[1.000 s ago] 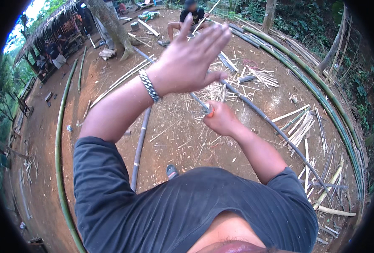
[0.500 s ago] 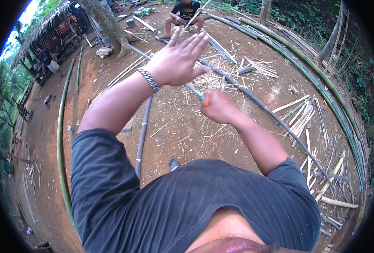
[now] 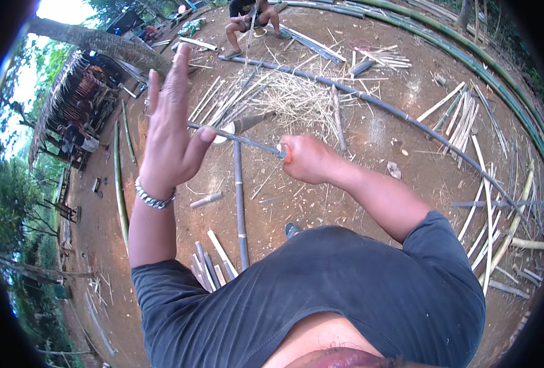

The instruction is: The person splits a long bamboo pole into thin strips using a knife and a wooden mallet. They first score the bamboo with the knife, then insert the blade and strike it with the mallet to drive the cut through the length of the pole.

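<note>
Head view, right hand [image 3: 309,161] gripping knife [image 3: 241,140]

Right hand [image 3: 309,161] grips a thin blade [image 3: 238,138]; left hand [image 3: 171,132] raised open.

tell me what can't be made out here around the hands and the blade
Head view only:
- Handle in the right hand: the fist covers it, only an orange bit shows.
- Tip of the thin blade: it ends behind the open left hand.
- Near end of the upright bamboo pole: hidden by the dark shirt.
- Seated person at top: cut off by the rim.
</note>
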Tool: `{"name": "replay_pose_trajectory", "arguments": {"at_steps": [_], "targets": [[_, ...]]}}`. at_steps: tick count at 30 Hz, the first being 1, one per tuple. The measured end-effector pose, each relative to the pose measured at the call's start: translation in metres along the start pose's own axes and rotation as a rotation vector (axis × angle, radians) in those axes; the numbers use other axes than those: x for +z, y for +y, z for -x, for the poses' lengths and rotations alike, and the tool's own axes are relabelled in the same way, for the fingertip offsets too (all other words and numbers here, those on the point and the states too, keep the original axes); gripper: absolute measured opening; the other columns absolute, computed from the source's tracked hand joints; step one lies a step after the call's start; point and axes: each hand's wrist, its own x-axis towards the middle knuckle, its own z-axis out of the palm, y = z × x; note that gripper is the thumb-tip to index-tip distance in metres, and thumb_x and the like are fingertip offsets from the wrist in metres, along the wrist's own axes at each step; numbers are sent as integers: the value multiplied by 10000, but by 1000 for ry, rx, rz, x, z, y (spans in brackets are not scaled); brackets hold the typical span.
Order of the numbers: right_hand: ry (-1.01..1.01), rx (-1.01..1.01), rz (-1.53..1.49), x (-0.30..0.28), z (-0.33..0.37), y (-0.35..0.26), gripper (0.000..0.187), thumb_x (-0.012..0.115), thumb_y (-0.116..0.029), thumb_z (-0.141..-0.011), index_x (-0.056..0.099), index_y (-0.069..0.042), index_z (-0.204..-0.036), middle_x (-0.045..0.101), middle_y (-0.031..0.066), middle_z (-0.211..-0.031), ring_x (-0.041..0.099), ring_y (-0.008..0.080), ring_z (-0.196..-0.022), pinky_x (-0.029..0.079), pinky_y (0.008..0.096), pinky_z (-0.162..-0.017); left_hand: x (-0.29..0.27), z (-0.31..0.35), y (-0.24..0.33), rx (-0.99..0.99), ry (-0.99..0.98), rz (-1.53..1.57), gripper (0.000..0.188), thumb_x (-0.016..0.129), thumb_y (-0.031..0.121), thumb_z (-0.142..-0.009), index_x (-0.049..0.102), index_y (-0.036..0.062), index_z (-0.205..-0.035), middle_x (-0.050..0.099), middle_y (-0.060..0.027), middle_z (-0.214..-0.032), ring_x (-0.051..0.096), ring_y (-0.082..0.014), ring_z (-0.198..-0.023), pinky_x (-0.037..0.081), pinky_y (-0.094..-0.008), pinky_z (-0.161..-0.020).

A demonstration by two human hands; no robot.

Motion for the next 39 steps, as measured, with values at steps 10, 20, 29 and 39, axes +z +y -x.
{"name": "replay_pose_trajectory", "arguments": {"at_steps": [10,20,29,39], "targets": [[-117,78,77,-25,5,-8,139,553,-114,-909,592,-25,-1008,671,190,-916,688,327,-916,555,459,-830,-10,10,-13,50,-368,-311,226,776,158,-820,742,123,-1041,742,-27,-1118,669,-214,-1158,344,-545,-1185],[137,-5,213,-44,-11,4,106,552,-117,-903,585,-58,-985,688,193,-850,700,368,-856,551,493,-771,12,17,-41,108,-149,-347,139,766,158,-836,745,164,-973,765,6,-990,717,-155,-1032,357,-497,-1190],[99,85,136,-72,-42,-6,178,604,-147,-883,619,-54,-1033,699,190,-917,699,354,-919,548,475,-821,42,9,-49,-17,265,-342,401,810,180,-819,719,131,-1207,628,-90,-1297,610,-245,-1146,428,-441,-1034],[145,-37,-32,-66,-87,-13,125,623,-127,-820,552,-37,-870,644,167,-785,661,346,-790,508,445,-751,105,24,-72,-166,455,10,266,754,26,-852,727,18,-1116,650,-146,-1076,647,-269,-959,542,-357,-804]]}}
